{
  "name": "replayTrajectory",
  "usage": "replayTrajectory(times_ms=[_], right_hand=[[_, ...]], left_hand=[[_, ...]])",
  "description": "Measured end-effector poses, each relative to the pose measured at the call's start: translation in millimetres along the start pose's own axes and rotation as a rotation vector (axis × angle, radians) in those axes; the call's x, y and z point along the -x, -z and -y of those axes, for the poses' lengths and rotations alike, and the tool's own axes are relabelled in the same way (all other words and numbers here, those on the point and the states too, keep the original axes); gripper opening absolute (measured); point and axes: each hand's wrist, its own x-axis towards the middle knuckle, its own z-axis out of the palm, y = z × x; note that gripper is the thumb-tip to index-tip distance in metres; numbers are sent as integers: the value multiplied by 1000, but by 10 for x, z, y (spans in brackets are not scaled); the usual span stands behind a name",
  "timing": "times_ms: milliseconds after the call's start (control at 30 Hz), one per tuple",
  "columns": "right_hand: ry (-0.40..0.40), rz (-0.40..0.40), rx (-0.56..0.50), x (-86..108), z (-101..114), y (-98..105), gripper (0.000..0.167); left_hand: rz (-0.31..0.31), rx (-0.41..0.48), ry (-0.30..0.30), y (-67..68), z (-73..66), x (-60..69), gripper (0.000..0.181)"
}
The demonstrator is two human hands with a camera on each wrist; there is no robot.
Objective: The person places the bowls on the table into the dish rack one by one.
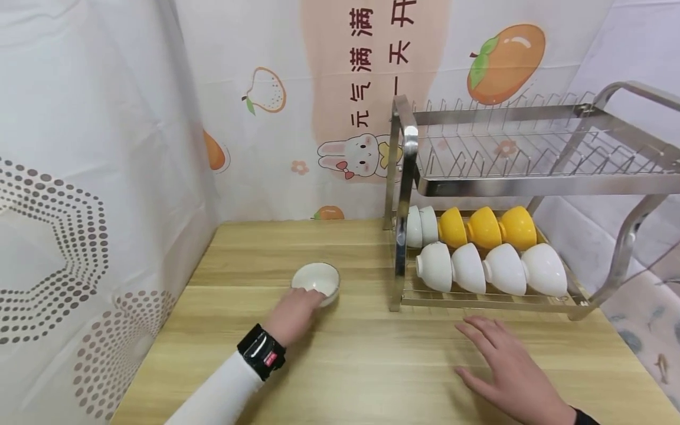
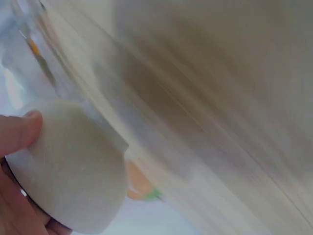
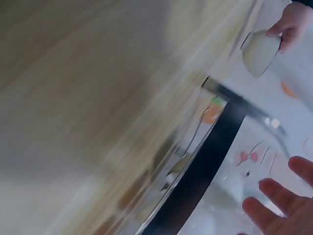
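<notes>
A white bowl with a thin dark rim [image 1: 314,276] is in my left hand [image 1: 294,314], over the left part of the wooden table. In the left wrist view, the thumb [image 2: 22,131] presses the outside of the bowl [image 2: 73,166] while other fingers curl at its rim. The right wrist view shows the same bowl [image 3: 259,55] tilted in that hand. My right hand [image 1: 504,372] is in front of the dish rack, fingers spread and holding nothing. Its fingertips also show in the right wrist view.
A two-tier metal dish rack [image 1: 542,188] stands at the right. On its lower tier, several white bowls [image 1: 504,268] line the front, with three yellow bowls [image 1: 484,227] and pale bowls [image 1: 428,225] behind. Printed curtains [image 1: 255,195] bound the wooden table [image 1: 361,354].
</notes>
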Motion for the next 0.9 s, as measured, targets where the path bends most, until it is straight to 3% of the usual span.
replayTrajectory(times_ms=[233,500,667,900], right_hand=[[168,-3,-89,-234,305,-88,58],[397,-9,-141,-409,564,-222,45],[515,-93,-130,-404,605,-294,32],[535,-87,-132,-333,570,-282,32]], left_hand=[[57,-27,-255,223,-591,127,21],[-7,-216,-523,362,-1104,172,17],[-31,-269,-607,362,-1271,167,11],[-48,-256,-639,369,-1346,134,10]])
